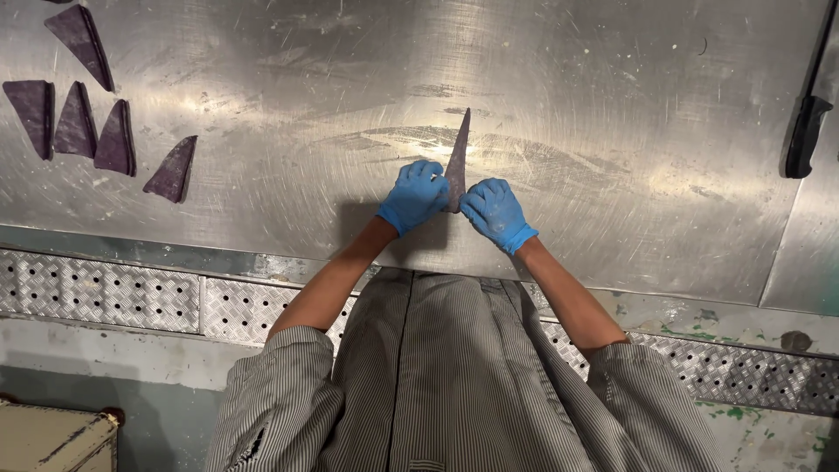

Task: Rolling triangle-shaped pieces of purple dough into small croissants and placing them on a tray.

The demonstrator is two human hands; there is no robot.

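A long, narrow triangle of dark purple dough (458,157) lies on the steel worktop (568,105), its tip pointing away from me. My left hand (414,195) in a blue glove pinches the wide near end from the left. My right hand (495,212), also gloved in blue, presses against the same end from the right. Both hands touch the dough at its base, fingers curled in toward it.
Several folded purple dough triangles (96,131) lie at the far left of the worktop. A black-handled knife (806,131) rests at the right edge. A ridged metal strip (131,297) runs along the counter's front, below it my striped apron (437,376).
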